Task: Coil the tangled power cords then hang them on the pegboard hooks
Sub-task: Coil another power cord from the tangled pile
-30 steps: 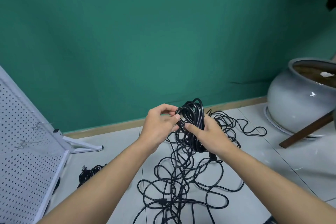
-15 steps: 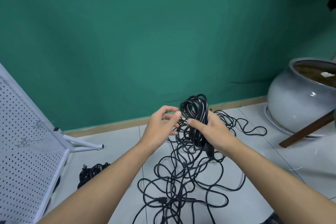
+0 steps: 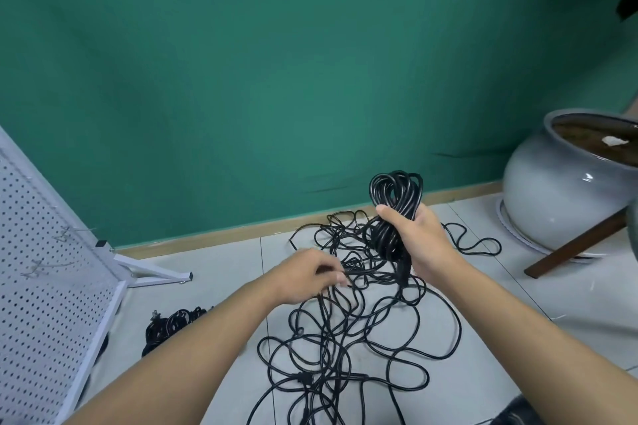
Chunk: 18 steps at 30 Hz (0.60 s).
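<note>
Coil of black power cord [image 3: 388, 238]: held upright above floor [image 3: 214, 262] in right hand [image 3: 419, 241], fingers and thumb wrapped round its lower half. Looped top stood free above fist; thicker black end hung below palm. Ran down from there into loose cords beneath.

Tangle of power cords [image 3: 359, 262]: lay spread in loose overlapping loops over pale floor tiles, from under both hands to bottom edge of view. One strand looped away to right, toward pot.

Left hand [image 3: 303, 278]: hovered low over near side of tangle, left of coil and apart from it. Fingers loosely curled, tips down among strands; could not be told whether any strand was pinched.

Bundled cord [image 3: 172, 321]: black, lay on floor just beside lower edge of pegboard, partly hidden behind left forearm.

Pegboard [image 3: 41, 269]: white, perforated, leaned back at far left on white metal foot [image 3: 155, 272]. Wire hooks [image 3: 69, 231] projected from its face.

Ceramic pot [image 3: 552, 197]: glazed grey, stood at right near green wall [image 3: 276, 79], with dark wooden strut [image 3: 580, 245] slanting across its front.

Skirting board [image 3: 207, 238]: pale wood, ran along foot of wall.
</note>
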### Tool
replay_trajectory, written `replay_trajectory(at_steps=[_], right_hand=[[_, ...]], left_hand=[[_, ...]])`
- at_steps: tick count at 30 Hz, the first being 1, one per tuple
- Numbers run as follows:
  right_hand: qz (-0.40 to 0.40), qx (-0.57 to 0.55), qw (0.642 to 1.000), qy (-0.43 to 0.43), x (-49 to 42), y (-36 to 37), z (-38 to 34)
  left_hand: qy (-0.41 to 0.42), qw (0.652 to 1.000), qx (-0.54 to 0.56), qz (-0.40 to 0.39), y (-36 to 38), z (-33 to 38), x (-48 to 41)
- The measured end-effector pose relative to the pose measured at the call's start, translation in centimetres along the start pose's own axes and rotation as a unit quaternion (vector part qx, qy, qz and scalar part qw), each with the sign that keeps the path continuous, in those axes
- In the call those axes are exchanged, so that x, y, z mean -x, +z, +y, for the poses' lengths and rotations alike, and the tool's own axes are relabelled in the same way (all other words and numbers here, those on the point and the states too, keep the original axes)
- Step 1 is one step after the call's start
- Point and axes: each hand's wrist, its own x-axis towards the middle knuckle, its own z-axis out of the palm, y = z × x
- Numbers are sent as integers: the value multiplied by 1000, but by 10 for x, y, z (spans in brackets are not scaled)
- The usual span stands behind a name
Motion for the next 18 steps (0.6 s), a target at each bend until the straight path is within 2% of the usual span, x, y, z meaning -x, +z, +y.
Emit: replay_trajectory(at_steps=[2,4,8,12,15,18], right_hand=[[-20,76,997,16,2,-3,1],[-71,145,986,35,4,-5,3],[-115,251,961,26,10,3,3],[-168,180,969,5,12,5,-3],[-224,175,959,1,20,7,-6],[-245,162,956,15,24,10,-10]], left_hand=[[51,992,-57,96,-12,0,-1],[100,978,-88,158,-21,3,-1],[199,950,-143,195,-24,14,1],[212,946,-121,216,-32,17,2],[200,951,-116,205,-32,15,4],[189,955,-99,208,-31,17,6]])
